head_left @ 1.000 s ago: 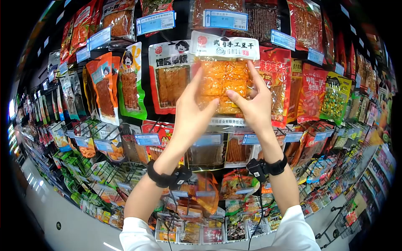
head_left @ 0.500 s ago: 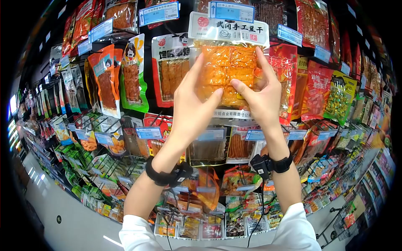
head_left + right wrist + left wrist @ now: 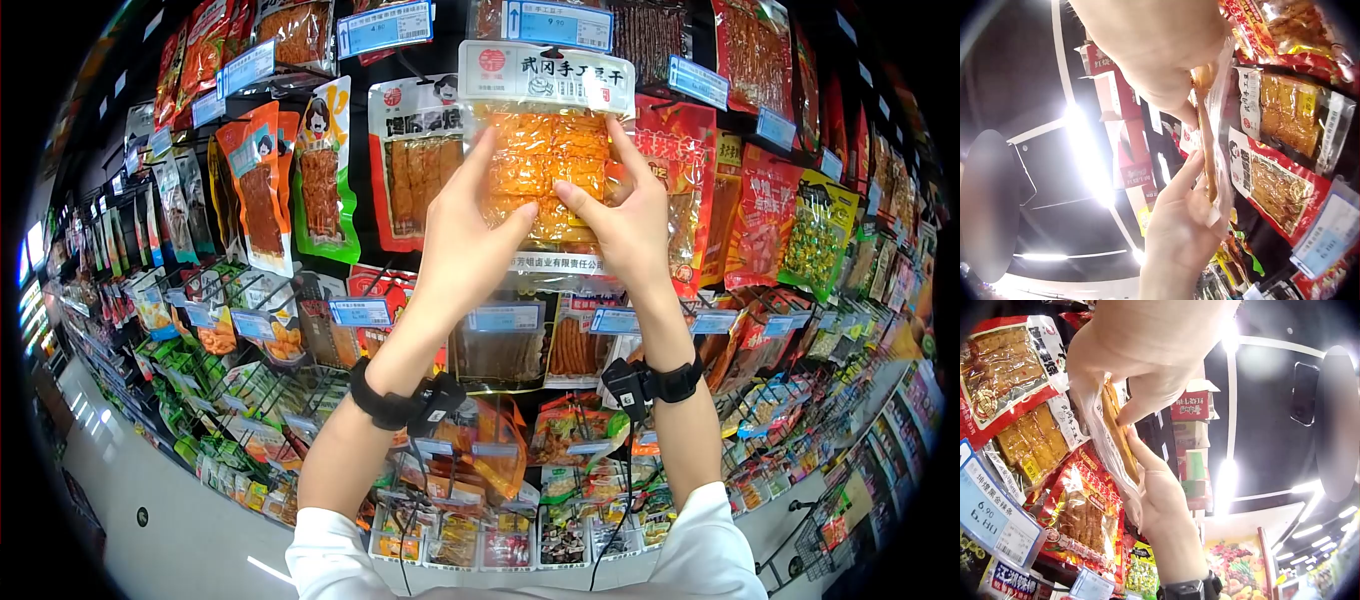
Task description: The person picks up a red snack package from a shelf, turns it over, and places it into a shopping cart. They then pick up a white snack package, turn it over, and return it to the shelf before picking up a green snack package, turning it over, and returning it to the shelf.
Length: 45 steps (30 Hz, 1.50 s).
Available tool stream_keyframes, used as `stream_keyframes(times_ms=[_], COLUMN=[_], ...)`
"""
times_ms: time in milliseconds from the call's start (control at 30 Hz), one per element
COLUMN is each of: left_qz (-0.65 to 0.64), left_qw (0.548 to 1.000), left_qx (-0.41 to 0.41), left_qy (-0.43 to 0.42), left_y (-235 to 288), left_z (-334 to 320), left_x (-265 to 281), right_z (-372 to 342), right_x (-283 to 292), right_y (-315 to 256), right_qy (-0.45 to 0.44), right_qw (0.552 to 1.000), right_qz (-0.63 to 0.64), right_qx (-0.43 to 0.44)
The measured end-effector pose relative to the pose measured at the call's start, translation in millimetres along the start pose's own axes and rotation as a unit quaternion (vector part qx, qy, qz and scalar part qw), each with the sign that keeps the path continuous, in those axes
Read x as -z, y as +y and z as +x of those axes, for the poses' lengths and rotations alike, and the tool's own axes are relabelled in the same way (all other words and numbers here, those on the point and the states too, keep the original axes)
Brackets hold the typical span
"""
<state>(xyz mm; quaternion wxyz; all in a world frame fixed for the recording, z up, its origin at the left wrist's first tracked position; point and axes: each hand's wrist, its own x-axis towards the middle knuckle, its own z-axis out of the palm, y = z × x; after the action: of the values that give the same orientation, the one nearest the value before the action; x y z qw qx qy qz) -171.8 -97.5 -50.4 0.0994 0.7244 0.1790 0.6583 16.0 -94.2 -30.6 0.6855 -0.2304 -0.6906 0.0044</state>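
A clear packet of orange-brown pieces (image 3: pixel 548 165) with a white printed header stands upright, facing the head camera. My left hand (image 3: pixel 470 235) grips its left edge, thumb across the front and fingers towards the back. On the right edge my right hand (image 3: pixel 630 225) holds it the same way, its thumb pressing the front. Seen edge-on, the packet (image 3: pixel 1116 428) lies between both hands in the left wrist view, and the packet (image 3: pixel 1208 137) looks thin in the right wrist view. Fingers behind it are partly hidden.
Behind the packet, a red and white packet (image 3: pixel 412 165) hangs on the left and a red packet (image 3: pixel 680 190) on the right. Blue price tags (image 3: pixel 557 24) line the hooks. Trays of small packets (image 3: pixel 508 550) stand low down. A wire cart (image 3: pixel 815 545) is at the lower right.
Both hands and the packet have risen in the head view, with the header now close under the upper price tag. The grip of both hands looks the same.
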Motion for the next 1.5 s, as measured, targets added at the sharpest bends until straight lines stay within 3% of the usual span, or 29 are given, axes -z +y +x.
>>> stream_keyframes(times_ms=[233,367,533,700,833,867,900,967,1267,1500], left_qz=[0.063,0.146,0.201,0.254,0.284,0.295,0.306,0.316,0.269,0.312], left_qw=[0.998,0.989,0.979,0.966,0.959,0.955,0.951,0.948,0.961,0.948], left_qx=[0.017,0.021,0.026,0.049,-0.009,-0.029,-0.047,-0.048,0.045,0.002], left_qy=[-0.014,-0.003,-0.002,-0.018,-0.007,-0.003,0.001,-0.006,-0.044,-0.056], left_y=[-15.5,-28.3,-38.4,-43.6,-52.8,-59.5,-60.4,-60.8,-62.9,-39.2], left_z=[4.3,13.7,20.8,17.9,1.5,-3.4,-7.7,-14.4,-40.7,-83.4], left_x=[-3.6,-6.8,-11.3,-13.6,-16.9,-17.6,-17.6,-15.9,-4.5,-0.7], right_z=[5.1,12.5,15.6,9.3,-10.7,-14.7,-18.7,-27.3,-59.5,-99.9], right_x=[-2.8,-7.2,-13.7,-21.0,-29.8,-29.3,-31.0,-34.7,-43.5,-49.5], right_y=[33.1,33.0,50.1,57.4,57.4,54.5,57.1,64.5,55.5,23.0], right_qy=[-0.012,-0.012,-0.026,-0.03,-0.045,-0.074,-0.067,-0.054,-0.019,-0.045], right_qw=[1.0,0.985,0.983,0.973,0.948,0.955,0.953,0.946,0.933,0.91], right_qz=[-0.008,-0.165,-0.178,-0.229,-0.315,-0.285,-0.296,-0.318,-0.354,-0.408], right_qx=[-0.003,0.039,-0.023,-0.013,0.017,-0.03,-0.007,0.038,0.055,0.059])
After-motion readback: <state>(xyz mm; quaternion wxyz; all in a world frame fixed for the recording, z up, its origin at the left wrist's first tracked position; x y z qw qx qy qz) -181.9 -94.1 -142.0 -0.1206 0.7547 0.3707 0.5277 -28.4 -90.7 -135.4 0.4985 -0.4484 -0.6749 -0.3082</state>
